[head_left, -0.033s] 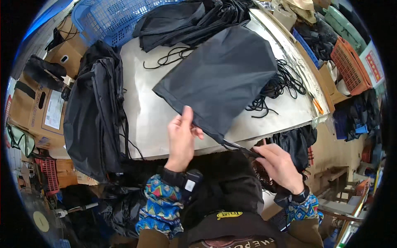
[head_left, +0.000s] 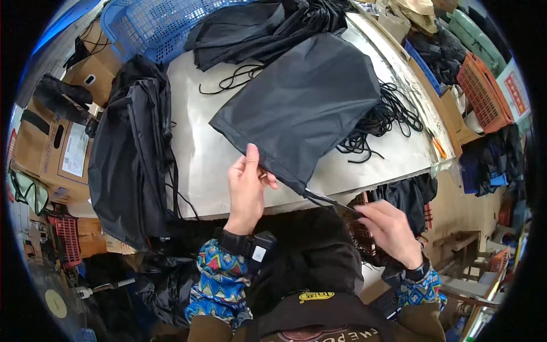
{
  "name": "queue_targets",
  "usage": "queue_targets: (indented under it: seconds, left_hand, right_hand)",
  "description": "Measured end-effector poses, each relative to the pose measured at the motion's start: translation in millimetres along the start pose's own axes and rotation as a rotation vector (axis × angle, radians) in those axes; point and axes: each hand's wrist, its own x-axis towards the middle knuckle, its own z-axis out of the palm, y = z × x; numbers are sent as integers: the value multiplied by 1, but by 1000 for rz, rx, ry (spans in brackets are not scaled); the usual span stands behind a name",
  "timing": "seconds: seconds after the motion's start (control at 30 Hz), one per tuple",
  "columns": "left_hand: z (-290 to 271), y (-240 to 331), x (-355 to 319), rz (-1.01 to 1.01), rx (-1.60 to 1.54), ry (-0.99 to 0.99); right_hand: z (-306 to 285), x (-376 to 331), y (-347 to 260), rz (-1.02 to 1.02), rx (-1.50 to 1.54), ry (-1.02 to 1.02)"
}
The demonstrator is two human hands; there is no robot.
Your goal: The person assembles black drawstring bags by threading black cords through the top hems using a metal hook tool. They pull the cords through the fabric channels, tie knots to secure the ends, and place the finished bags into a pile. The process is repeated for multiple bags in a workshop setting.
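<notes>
The bag point(head_left: 299, 102) is plain black, the basket point(head_left: 132, 33) blue, the sleeves point(head_left: 217, 282) blue with multicoloured zigzags.

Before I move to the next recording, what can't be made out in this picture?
All in the head view:
Flat black fabric bag: underside hidden, turned from the camera.
Thin dark strand: the part gripped is covered by the right hand.
Tangled black cords: partly hidden under the bag.
Blue plastic mesh basket: cut off by the top edge.

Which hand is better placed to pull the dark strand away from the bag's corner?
Probably the right hand: it pinches the dark strand beyond the corner, while the left hand grips the black bag by its edge.
</notes>
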Motion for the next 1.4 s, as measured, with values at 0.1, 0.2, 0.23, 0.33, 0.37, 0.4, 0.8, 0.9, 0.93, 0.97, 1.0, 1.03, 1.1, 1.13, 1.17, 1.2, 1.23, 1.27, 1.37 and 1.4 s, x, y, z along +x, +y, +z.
queue_targets:
  seconds: [0.1,0.2,0.23,0.33,0.37,0.4,0.8,0.9,0.93,0.97,1.0,1.03,1.1,1.13,1.17,1.2,1.23,1.27,1.37,1.4]
  left_hand:
    - [-1,0,0,37,43,1]
    - [4,-27,-7,110,466,-71]
    - [20,-39,-27,20,422,-204]
    - [26,-69,-48,127,585,-418]
    - [23,-62,-42,52,533,-360]
    - [19,-51,-35,-26,477,-298]
    - [47,-90,-43,87,362,-336]
    - [55,-97,-55,311,649,-365]
    - [60,-107,-58,360,678,-416]
    - [65,-108,-62,367,772,-452]
    - [66,-109,-64,369,822,-464]
    - [66,-112,-64,371,872,-471]
    - [66,-116,-65,399,935,-476]
    - [65,-118,-64,421,933,-480]
    - [63,-120,-64,439,934,-473]
    - [60,-122,-63,457,935,-464]
    - [58,-122,-62,468,970,-449]
    - [58,-124,-60,478,998,-449]
    - [42,-128,-48,338,922,-353]
    - [43,-132,-44,269,852,-334]
  right_hand:
    - [-20,-12,4,135,-83,-123]
    - [-8,-6,1,153,29,-73]
    - [5,1,0,116,31,-41]
    - [28,19,0,99,104,-7]
    - [34,19,5,128,177,23]
    - [34,19,5,162,204,-3]
    - [0,24,7,49,-134,-190]
    - [-25,66,-13,36,-14,196]
    - [-37,80,-26,-8,-46,283]
    - [-44,90,-33,-38,32,305]
    - [-45,98,-38,-5,103,308]
    - [-54,102,-43,27,109,229]
    - [-60,103,-50,130,159,181]
    - [-62,101,-49,67,169,151]
    - [-63,99,-47,1,185,113]
    - [-66,97,-45,-66,202,74]
    - [-71,93,-49,-30,249,107]
    - [-82,88,-64,90,321,267]
    - [-153,72,-81,-146,182,987]
    - [-187,61,-95,-235,4,1164]
